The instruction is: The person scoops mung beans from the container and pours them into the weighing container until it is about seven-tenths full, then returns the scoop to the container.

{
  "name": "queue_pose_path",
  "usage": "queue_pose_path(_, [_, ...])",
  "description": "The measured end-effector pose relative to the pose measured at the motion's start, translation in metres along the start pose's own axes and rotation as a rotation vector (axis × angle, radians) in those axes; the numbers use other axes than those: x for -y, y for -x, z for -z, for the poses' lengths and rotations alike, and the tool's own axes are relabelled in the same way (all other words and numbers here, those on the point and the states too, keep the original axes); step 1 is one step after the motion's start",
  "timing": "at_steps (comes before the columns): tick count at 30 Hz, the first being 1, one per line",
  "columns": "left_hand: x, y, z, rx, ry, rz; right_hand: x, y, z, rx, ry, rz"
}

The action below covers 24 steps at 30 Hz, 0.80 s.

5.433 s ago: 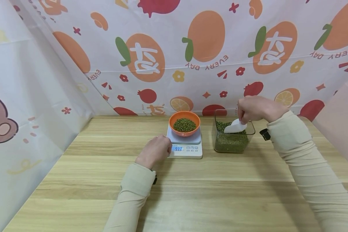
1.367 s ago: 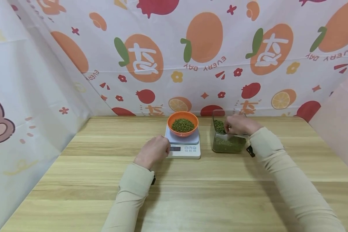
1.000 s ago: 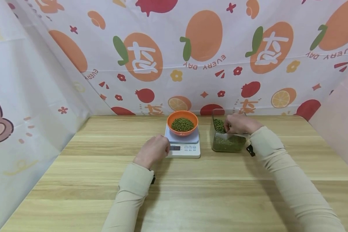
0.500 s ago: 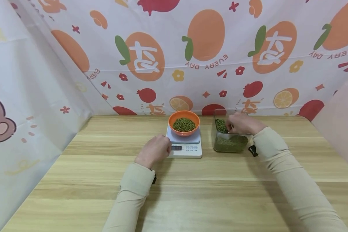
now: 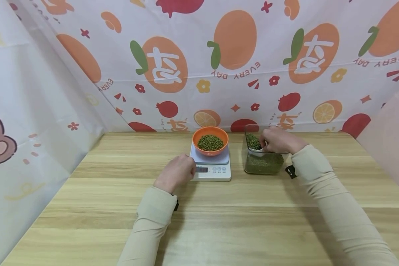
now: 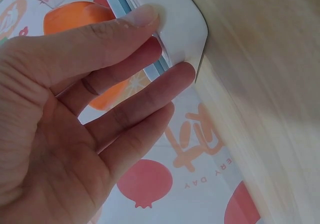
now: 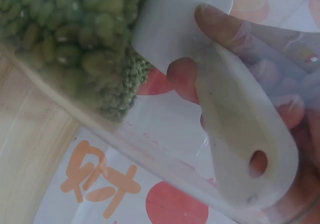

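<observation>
Right hand (image 5: 279, 139) is pinching a white scoop (image 7: 240, 129) inside the clear container (image 5: 265, 165), its blade lying among green beans (image 5: 252, 142). Left hand (image 5: 176, 173), fingers loosely extended, is resting at the left edge of the scale (image 5: 216, 177), where an orange bowl (image 5: 210, 153) of beans is sitting. Wooden counter (image 5: 226, 218) is separating scale from container and spreading broadly nearside; patterned cloth (image 5: 186, 101) is backing its far edge.

One left hand (image 5: 175, 173) and one right hand (image 5: 279, 139), two sleeves (image 5: 336, 192) and two black straps (image 5: 290, 171) are pictured at one table (image 5: 219, 221). Also counted: one white scoop (image 7: 235, 109), one clear container (image 5: 265, 165), one orange bowl (image 5: 210, 152), and one kitchen scale (image 5: 214, 177) bearing one display (image 5: 202, 170) and three buttons (image 5: 219, 169). The green beans (image 5: 210, 142), too many to number individually, make two batches. Behind, four leafed orange fruits (image 5: 235, 39) appear in print on the cloth (image 5: 269, 22).
</observation>
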<state>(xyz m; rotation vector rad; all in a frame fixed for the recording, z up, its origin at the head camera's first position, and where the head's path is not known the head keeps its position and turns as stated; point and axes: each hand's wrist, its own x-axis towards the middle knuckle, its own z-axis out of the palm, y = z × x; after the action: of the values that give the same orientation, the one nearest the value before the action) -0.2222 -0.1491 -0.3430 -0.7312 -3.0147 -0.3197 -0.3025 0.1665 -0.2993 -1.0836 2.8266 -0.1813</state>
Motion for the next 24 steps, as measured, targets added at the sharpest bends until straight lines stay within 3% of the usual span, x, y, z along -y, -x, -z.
queue_pose_path(11, [0.0, 0.0, 0.0, 0.011, 0.001, 0.018, 0.003, 0.001, 0.006, -0.012, 0.043, -0.031])
queue_pose_path(24, [0.0, 0.0, 0.0, 0.007, 0.005, 0.011, 0.005, 0.009, 0.012, -0.074, 0.025, -0.009])
